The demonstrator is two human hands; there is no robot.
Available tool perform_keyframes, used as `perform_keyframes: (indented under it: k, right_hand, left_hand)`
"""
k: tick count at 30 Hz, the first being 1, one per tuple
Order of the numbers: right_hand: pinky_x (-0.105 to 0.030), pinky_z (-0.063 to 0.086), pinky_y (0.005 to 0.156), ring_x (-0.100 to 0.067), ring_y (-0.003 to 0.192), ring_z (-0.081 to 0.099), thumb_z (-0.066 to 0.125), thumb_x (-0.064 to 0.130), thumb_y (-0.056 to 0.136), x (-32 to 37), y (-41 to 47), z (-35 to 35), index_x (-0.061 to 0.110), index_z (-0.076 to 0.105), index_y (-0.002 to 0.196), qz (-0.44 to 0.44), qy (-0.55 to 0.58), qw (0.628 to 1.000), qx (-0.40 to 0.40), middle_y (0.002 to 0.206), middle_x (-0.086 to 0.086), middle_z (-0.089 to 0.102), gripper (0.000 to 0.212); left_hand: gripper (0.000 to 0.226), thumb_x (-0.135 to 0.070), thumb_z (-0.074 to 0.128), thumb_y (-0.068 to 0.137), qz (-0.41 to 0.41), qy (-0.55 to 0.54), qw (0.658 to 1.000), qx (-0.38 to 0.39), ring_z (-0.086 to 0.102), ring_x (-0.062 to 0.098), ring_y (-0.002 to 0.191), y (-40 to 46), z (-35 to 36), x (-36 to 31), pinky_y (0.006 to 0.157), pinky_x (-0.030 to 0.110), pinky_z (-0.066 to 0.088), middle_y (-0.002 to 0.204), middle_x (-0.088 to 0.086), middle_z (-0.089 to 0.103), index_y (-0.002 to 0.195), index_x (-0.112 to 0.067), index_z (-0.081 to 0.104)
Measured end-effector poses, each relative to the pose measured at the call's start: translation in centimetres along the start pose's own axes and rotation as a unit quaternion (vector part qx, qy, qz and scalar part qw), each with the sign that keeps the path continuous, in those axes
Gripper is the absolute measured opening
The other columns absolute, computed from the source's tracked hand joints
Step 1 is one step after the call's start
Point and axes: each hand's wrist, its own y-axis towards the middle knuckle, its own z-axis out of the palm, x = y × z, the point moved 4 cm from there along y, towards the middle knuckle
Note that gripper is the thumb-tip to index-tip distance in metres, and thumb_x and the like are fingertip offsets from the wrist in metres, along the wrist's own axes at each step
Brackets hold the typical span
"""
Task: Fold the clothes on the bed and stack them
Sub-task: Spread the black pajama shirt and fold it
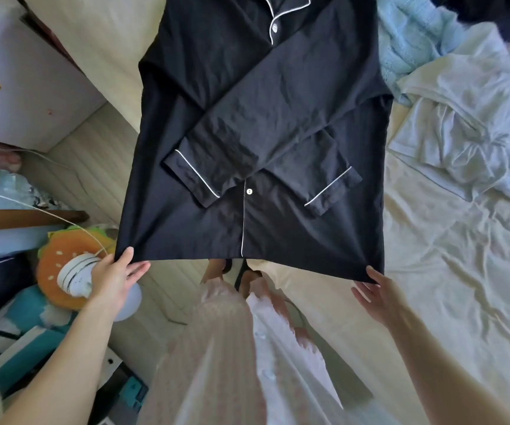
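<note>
A black pyjama shirt (256, 118) with white piping lies spread on the bed, both sleeves folded across its front, its hem hanging past the bed's edge towards me. My left hand (118, 277) pinches the hem's left corner, thumb on top. My right hand (376, 292) holds the hem's right corner, fingers under the cloth. A crumpled white garment (474, 130) lies to the right on the cream sheet (449, 271). A light blue knit (413, 41) sits behind it at the top right.
A dark garment (498, 13) lies in the far right corner. Left of the bed the floor is crowded: an orange plush cushion (54, 265), a small white fan (76, 277) with its cable, teal boxes (17, 342). A pale cabinet (17, 87) stands at upper left.
</note>
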Motion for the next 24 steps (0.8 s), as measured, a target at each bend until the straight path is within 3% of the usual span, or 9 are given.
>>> perform_keyframes:
  k: [5,12,16,20,24]
  right_hand:
    - [-0.039,0.045,0.098,-0.020,0.082,0.061,0.050,0.011,0.096,0.7,-2.4,-1.0,0.007,0.049,0.115,-0.015,0.069,0.997,-0.001,0.091,-0.008,0.059,0.020]
    - [-0.037,0.049,0.085,-0.022,0.081,0.060,0.047,0.011,0.097,2.6,-5.7,-0.5,0.006,0.048,0.113,-0.059,0.091,0.994,0.011,0.092,-0.009,0.058,0.017]
    - [-0.033,0.051,0.075,-0.022,0.081,0.062,0.048,0.011,0.096,5.7,-7.6,0.7,0.005,0.049,0.113,-0.115,0.114,0.987,0.020,0.091,-0.008,0.059,0.018]
    - [-0.028,0.058,0.065,-0.023,0.080,0.064,0.050,0.013,0.095,10.0,-9.4,2.9,0.007,0.054,0.095,-0.154,0.183,0.970,0.044,0.094,-0.009,0.060,0.008]
    - [-0.025,0.056,0.049,-0.022,0.080,0.062,0.049,0.014,0.096,15.3,-10.5,6.2,0.008,0.049,0.084,-0.169,0.235,0.954,0.077,0.091,-0.007,0.056,0.014]
  left_hand:
    - [0.045,-0.016,0.049,0.098,-0.046,-0.068,0.997,-0.018,0.057,0.029,0.100,-2.0,-1.2,-1.0,0.090,0.038,0.046,0.117,0.020,0.051,0.137,0.004,0.037]
    - [0.040,-0.012,0.047,0.098,-0.069,-0.133,0.989,0.011,0.051,0.027,0.106,-5.6,-0.4,-3.3,0.097,0.038,0.044,0.119,0.018,0.047,0.134,0.004,0.038]
    - [0.037,-0.010,0.049,0.097,-0.048,-0.159,0.985,0.050,0.052,0.027,0.105,-7.0,0.9,-7.8,0.087,0.039,0.048,0.117,0.019,0.048,0.132,0.001,0.041]
    - [0.023,-0.010,0.053,0.095,-0.007,-0.202,0.976,0.081,0.061,0.025,0.088,-7.7,2.8,-13.5,0.060,0.030,0.057,0.103,0.018,0.058,0.115,0.000,0.049]
    - [0.013,-0.010,0.057,0.093,0.035,-0.230,0.968,0.096,0.068,0.024,0.080,-7.3,5.8,-19.2,0.056,0.028,0.057,0.098,0.018,0.061,0.097,0.002,0.055]
